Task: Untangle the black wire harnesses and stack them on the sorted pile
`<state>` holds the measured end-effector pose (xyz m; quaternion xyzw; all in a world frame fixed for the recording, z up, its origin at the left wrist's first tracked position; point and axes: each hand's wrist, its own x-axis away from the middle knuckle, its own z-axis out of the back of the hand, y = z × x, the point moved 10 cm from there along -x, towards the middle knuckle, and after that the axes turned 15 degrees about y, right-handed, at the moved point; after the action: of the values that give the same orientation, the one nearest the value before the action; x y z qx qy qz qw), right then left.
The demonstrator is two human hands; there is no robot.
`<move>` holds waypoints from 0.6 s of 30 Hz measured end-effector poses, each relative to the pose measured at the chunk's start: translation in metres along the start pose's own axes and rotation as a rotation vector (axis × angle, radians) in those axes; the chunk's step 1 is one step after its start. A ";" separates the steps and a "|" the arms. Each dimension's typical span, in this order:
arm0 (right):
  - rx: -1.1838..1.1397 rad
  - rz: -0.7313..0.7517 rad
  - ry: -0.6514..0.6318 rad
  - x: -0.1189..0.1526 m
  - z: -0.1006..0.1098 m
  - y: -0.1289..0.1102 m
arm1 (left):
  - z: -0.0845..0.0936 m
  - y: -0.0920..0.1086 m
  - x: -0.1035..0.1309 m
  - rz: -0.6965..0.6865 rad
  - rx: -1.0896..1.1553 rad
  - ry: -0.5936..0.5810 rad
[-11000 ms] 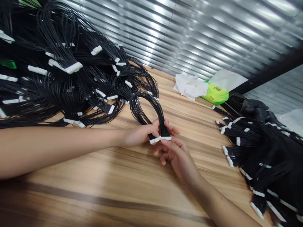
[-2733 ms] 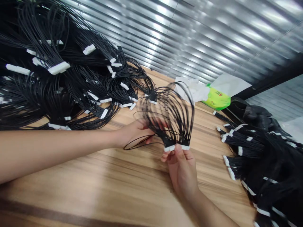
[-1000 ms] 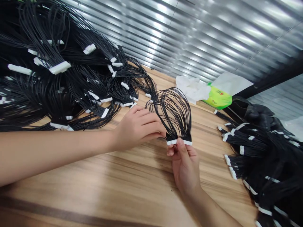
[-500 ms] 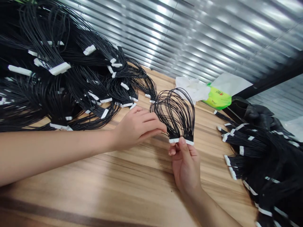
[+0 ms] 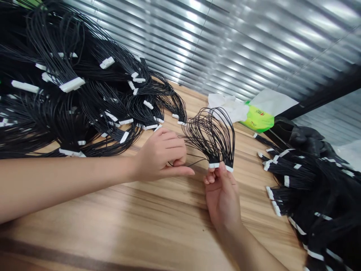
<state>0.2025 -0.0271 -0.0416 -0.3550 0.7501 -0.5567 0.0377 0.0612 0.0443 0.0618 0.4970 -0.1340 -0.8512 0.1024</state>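
My right hand (image 5: 224, 197) pinches a white connector (image 5: 229, 169) between thumb and fingers, with the connector level above the table. From its upper side rises a fan of thin black wires (image 5: 225, 131), looping up and over to the left. My left hand (image 5: 165, 155) is beside the bundle, its fingers curled and thumb stretched out to the right. Several wires run from the connector into the curled fingers, and one thin strand shows below them. The far end of the looped wires is hidden behind my left hand.
A large heap of black wire harnesses (image 5: 96, 90) with white connectors fills the left. Another pile of harnesses (image 5: 324, 195) lies on the right. Behind are a green-and-yellow tissue pack (image 5: 258, 117), white tissue (image 5: 228, 106) and a corrugated metal wall (image 5: 180, 41). The table (image 5: 126, 226) has wood grain.
My left hand has moved slightly left and its fingers have curled, drawing some wires out sideways from the bundle. The connector in my right hand has shifted a little to the right.
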 end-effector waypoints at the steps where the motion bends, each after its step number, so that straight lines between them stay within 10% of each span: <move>1: -0.021 -0.012 -0.002 -0.001 -0.001 -0.001 | 0.003 0.000 0.000 0.000 0.014 0.023; 13: -0.194 -0.206 -0.150 0.004 -0.015 0.012 | -0.012 -0.064 0.021 0.658 0.154 0.001; 18: -0.170 -0.204 -0.245 0.015 -0.024 0.011 | -0.016 -0.069 0.026 0.642 0.258 0.058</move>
<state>0.1752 -0.0145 -0.0366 -0.4964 0.7444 -0.4447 0.0421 0.0600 0.0991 0.0102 0.4624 -0.3868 -0.7373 0.3050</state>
